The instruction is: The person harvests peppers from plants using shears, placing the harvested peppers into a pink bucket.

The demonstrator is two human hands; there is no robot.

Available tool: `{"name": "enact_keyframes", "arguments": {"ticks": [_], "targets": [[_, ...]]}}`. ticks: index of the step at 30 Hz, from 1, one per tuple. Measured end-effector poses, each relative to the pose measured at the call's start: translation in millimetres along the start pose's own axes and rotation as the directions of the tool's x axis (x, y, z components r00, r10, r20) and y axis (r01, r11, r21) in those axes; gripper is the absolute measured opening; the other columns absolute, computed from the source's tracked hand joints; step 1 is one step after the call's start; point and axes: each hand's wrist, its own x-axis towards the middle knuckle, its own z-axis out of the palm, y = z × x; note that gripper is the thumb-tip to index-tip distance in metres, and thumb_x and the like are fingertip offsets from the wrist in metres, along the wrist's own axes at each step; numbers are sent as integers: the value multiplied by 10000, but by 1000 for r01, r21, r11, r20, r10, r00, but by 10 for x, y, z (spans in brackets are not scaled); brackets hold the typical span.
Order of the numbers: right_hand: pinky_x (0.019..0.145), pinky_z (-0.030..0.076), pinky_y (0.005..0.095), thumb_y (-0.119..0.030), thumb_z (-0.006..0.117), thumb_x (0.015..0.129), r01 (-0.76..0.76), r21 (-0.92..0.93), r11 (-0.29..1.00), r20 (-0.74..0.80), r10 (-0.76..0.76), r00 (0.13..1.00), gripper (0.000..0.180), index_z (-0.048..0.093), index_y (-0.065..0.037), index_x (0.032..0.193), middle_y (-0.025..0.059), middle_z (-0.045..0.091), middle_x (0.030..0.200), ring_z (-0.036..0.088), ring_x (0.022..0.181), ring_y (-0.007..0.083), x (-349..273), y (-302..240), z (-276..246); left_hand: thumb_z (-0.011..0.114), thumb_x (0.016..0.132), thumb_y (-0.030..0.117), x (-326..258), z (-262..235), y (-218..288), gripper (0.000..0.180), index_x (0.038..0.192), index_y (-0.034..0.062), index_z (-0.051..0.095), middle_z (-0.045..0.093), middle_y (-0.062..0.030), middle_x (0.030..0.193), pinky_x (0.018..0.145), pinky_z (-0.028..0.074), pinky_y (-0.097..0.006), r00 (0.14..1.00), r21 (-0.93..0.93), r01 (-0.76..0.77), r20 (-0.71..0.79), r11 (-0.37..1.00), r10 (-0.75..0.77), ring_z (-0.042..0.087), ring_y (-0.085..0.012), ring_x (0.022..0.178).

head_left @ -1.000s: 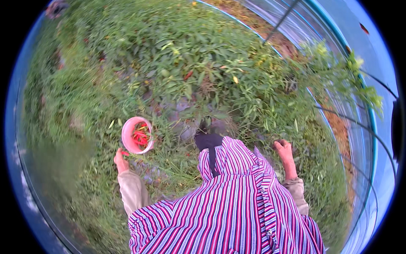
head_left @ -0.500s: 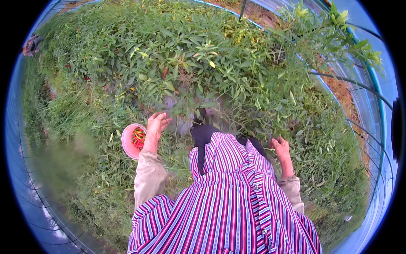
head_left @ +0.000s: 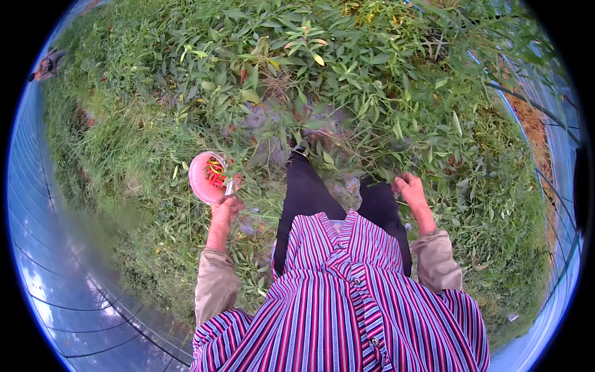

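Note:
A pink bucket (head_left: 199,181) with red and some green chili peppers (head_left: 216,173) in it stands among the plants on the left. My left hand (head_left: 225,209) is closed at the bucket's near right rim, where a white strip like its handle meets the fingers. Over by my right leg, my right hand (head_left: 411,190) has its fingers curled together against the leaves of a pepper plant (head_left: 372,167). Whatever those fingers hold is hidden. Farther off, one red chili pepper (head_left: 243,75) hangs among leaves.
Dense pepper plants and grass (head_left: 118,142) surround my legs (head_left: 310,192). Patches of grey ground sheet (head_left: 266,118) show between stems. Blue plastic walls with dark hoops (head_left: 548,118) curve along both sides. Another person (head_left: 48,65) is at the far left edge.
My left hand has drawn back toward me, from beyond the bucket's right side to its near rim. The view has tilted, showing more of my legs. The right hand stays by the plants.

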Motion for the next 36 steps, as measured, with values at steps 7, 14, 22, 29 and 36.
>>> {"name": "enact_keyframes", "arguments": {"ticks": [7,14,22,29,36], "targets": [[688,532,295,-124,574,894,-50,101,994,-11,51,999,204,601,64,966,90,659,802,635,717,154,586,-677,902,530,871,156,527,507,339,332,1172,16,522,640,-131,1086,771,459,-319,969,196,111,196,974,-150,660,-228,929],[737,482,271,-196,568,895,49,151,987,228,-83,970,310,602,41,1093,102,667,916,632,848,142,1434,-1927,2753,557,867,186,973,-7,514,361,1167,-10,516,650,-163,1049,756,471,-309,977,-13,96,191,995,-92,667,-232,895],[677,449,270,-303,614,874,32,50,998,-226,-20,974,382,578,-27,1137,94,642,974,601,767,158,2848,-2815,4364,564,848,159,1408,-701,-98,313,1115,-1,535,662,-145,985,595,458,-249,968,-107,253,37,962,-250,671,-214,860],[629,411,389,-320,532,931,-163,299,940,-192,226,955,251,589,-75,937,59,595,743,532,637,202,3040,-3031,4446,562,853,149,1519,-707,137,240,1054,18,548,658,-129,962,601,451,-239,947,-179,321,76,930,-312,666,-201,830],[563,401,328,-285,460,970,-319,432,844,185,263,947,222,505,-83,891,14,523,641,551,594,189,2430,-2941,3788,553,874,157,1821,-638,434,208,1046,41,560,661,-125,957,666,466,-292,963,-202,264,113,943,-245,663,-202,816]]}}
